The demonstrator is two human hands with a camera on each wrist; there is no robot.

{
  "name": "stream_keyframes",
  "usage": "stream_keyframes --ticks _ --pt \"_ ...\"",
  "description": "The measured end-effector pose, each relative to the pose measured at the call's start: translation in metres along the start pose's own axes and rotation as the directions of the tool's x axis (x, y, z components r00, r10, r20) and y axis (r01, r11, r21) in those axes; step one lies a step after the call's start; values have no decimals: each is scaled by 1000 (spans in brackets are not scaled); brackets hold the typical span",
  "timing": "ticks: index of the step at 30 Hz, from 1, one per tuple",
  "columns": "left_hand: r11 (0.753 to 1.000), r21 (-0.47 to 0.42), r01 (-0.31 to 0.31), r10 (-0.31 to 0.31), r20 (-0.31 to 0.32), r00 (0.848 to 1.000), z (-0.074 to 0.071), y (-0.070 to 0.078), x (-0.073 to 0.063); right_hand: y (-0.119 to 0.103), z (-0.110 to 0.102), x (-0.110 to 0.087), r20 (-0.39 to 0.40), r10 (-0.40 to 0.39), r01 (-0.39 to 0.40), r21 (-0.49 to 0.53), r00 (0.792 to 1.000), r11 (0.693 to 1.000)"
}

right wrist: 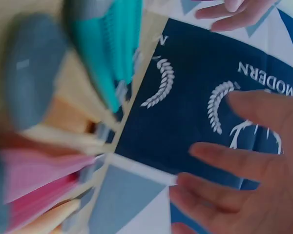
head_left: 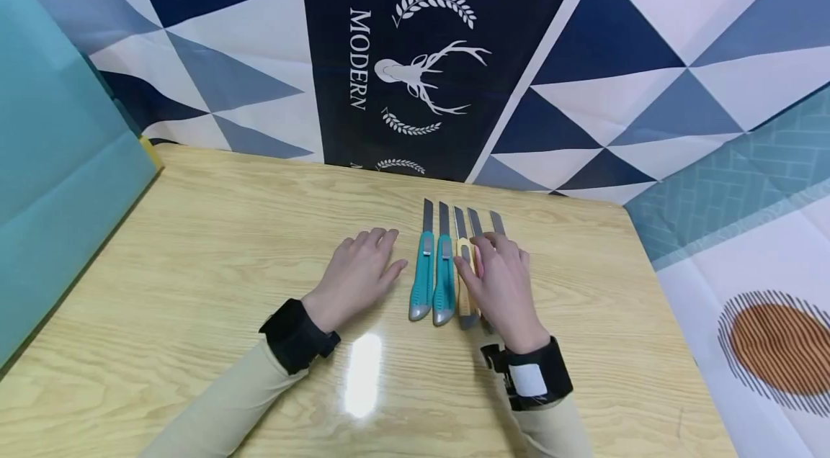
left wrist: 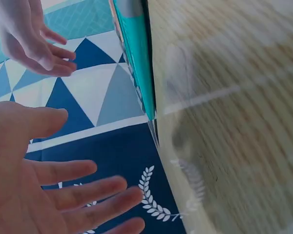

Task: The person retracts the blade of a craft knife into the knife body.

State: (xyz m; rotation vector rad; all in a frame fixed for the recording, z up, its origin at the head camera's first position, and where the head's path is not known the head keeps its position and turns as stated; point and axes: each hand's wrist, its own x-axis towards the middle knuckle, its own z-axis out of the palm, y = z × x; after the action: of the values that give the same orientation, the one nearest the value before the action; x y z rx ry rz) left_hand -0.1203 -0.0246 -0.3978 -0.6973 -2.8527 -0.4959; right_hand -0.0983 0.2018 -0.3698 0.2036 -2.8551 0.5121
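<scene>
Several utility knives lie side by side on the wooden table, blades out and pointing away. In the head view, the two leftmost are a teal utility knife (head_left: 421, 278) and a second teal utility knife (head_left: 444, 278), then comes a yellow utility knife (head_left: 462, 296). A pink utility knife (right wrist: 44, 178) and another yellowish one (right wrist: 51, 217) show in the right wrist view. My right hand (head_left: 502, 285) is over the rightmost knives, fingers apart and holding nothing, hiding most of their handles. Just left of the teal knives is my left hand (head_left: 357, 274), its fingers loosely spread with nothing in them.
The wooden table (head_left: 214, 242) extends to both sides of the knives. A patterned cloth (head_left: 246, 47) with triangles and a deer print hangs along its far edge. At the left stands a light-blue panel (head_left: 58, 155), and a white cloth (head_left: 700, 292) drops away at the right.
</scene>
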Motion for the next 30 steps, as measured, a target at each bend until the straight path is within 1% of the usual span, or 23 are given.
stream_keyframes --ticks 3,6,10,13,16,19,25,27,30 --pt "999 -32 -29 28 -26 999 1 -1 2 -6 -2 11 22 5 -4 -25 1000 1000" --pt "996 -75 -47 46 -9 999 3 -2 3 -8 -1 26 64 17 -19 22 998 1000" --pt "992 -103 -71 73 16 997 7 -2 4 -8 2 44 148 70 -84 96 987 992" --pt "991 -94 -96 97 6 995 9 -3 4 -9 4 55 221 108 -130 83 969 988" --pt "991 -75 -112 112 -3 994 10 -3 3 -13 4 64 305 119 -136 33 945 990" --pt "991 -59 -123 123 -3 992 10 -3 3 -18 5 71 380 115 -122 -6 918 993" --pt "990 -53 -128 129 11 992 10 -4 2 -26 15 83 457 114 -100 -54 882 994" --pt "990 -56 -129 130 13 991 9 -4 1 -27 20 88 477 126 -108 -66 870 992" --pt "990 -60 -127 127 9 992 9 -5 0 -27 27 94 490 132 -113 -69 862 991"
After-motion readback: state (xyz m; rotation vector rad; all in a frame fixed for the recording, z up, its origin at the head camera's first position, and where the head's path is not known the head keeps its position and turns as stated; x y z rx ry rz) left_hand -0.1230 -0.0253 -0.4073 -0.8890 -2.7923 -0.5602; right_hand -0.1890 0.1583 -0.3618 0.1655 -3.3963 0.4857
